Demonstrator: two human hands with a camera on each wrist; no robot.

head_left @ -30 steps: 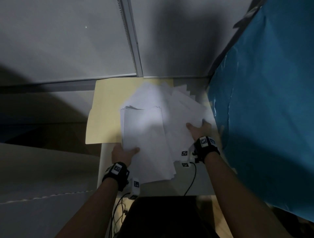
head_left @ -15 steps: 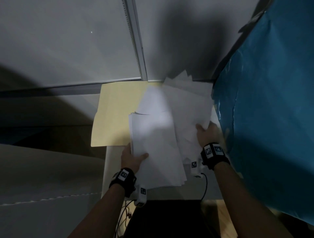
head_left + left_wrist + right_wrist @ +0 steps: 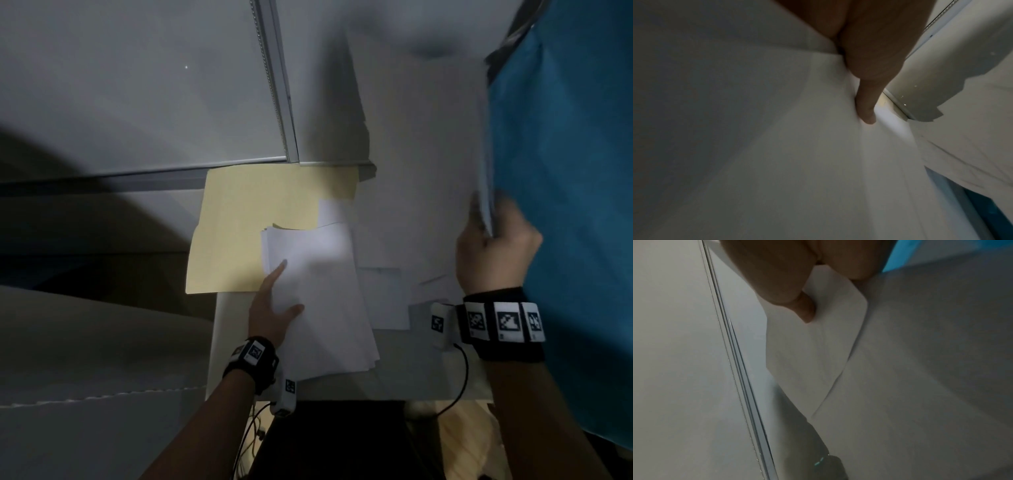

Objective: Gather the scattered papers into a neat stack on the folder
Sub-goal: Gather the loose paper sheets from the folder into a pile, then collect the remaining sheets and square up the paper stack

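Blue sheeting (image 3: 565, 171) is hung down the right side, pretty much touching the raised papers. Grey partition panels (image 3: 137, 85) are set along the desk's far edge. The desk (image 3: 394, 380) is mostly covered: the yellow folder (image 3: 246, 219) is laid at its far left corner, overhanging the left edge. A bundle of papers (image 3: 418, 154) is held upright, edge-on, clamped in the right hand (image 3: 493, 253) with the fingers curled round its lower edge. A second stack of papers (image 3: 318, 301) is left half on the folder, pinned by the left hand (image 3: 274, 311), forefinger straight, thumb on top.
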